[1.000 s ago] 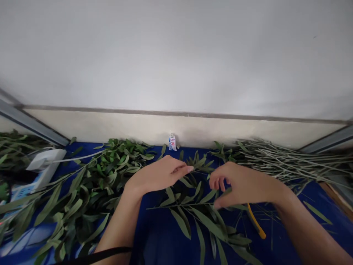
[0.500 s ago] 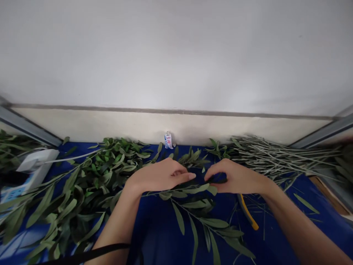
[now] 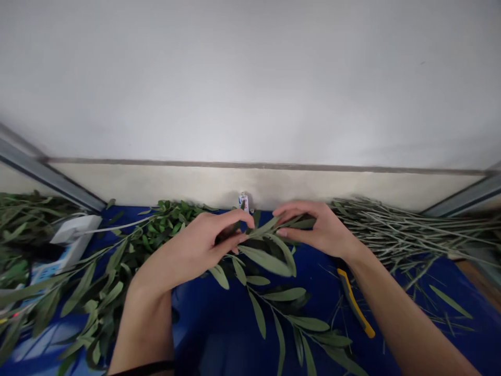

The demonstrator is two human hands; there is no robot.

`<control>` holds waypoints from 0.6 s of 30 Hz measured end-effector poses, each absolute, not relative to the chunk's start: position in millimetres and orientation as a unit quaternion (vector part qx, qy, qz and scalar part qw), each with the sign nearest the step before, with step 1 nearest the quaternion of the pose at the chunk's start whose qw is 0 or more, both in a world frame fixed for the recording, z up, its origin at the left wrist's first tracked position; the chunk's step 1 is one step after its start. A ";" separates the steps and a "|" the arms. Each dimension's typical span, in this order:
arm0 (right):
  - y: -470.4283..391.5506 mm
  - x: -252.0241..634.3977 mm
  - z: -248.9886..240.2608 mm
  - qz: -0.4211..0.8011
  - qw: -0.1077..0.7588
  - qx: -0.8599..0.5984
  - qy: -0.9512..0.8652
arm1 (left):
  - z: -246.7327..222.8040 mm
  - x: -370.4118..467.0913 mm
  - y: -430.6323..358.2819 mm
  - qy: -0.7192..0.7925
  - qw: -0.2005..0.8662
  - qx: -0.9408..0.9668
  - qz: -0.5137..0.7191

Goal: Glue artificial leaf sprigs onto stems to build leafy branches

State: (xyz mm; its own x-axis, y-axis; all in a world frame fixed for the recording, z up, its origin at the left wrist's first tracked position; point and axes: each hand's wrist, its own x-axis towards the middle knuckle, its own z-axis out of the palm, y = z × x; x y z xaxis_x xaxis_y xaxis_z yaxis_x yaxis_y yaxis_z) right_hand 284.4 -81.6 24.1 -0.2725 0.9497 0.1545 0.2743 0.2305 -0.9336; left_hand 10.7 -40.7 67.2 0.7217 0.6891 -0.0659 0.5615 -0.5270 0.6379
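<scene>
My left hand [image 3: 207,240] pinches the stem of a leafy green branch [image 3: 270,258] between thumb and fingers, just above the blue table. My right hand [image 3: 313,227] is curled around the leaves at the branch's right end, thumb below and fingers above. Some of those leaves are hidden by the fingers. Below both hands a second long-leaved sprig [image 3: 309,321] spreads over the blue surface. A tool with a yellow-and-black handle [image 3: 355,305] lies beside my right forearm, its upper end hidden.
Leafy branches [image 3: 105,292] pile up on the left, near a white power strip [image 3: 80,245] with a cable. Bare cut stems [image 3: 395,224] are heaped at the right. A small crumpled tube [image 3: 243,202] stands against the pale wall [image 3: 250,104]. Stray leaves lie on the blue table [image 3: 230,334].
My left hand has shifted left and now pinches the branch's stem. My right hand has risen and closed around its leafy end. The branch is lifted, and the view has shifted slightly.
</scene>
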 end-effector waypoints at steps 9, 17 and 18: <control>-46.4 241.4 38.3 0.345 0.445 -0.436 -0.702 | 64.9 -15.5 -29.4 0.396 0.311 0.850 0.155; -19.4 228.5 21.2 0.284 0.478 -0.601 -0.574 | 51.8 -65.5 -8.6 0.495 0.245 0.823 0.131; -13.2 227.6 13.1 0.263 0.418 -0.645 -0.583 | 51.4 -71.6 -7.9 0.509 0.241 0.816 0.130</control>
State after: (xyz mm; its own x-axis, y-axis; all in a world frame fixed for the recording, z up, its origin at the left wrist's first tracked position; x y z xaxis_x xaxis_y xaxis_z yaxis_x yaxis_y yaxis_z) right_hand 227.6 -13.2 13.1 0.1819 0.9720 0.1490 0.5329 0.0299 -0.8456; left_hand -71.6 -7.9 51.4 0.4485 0.8932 -0.0336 0.7677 -0.3656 0.5263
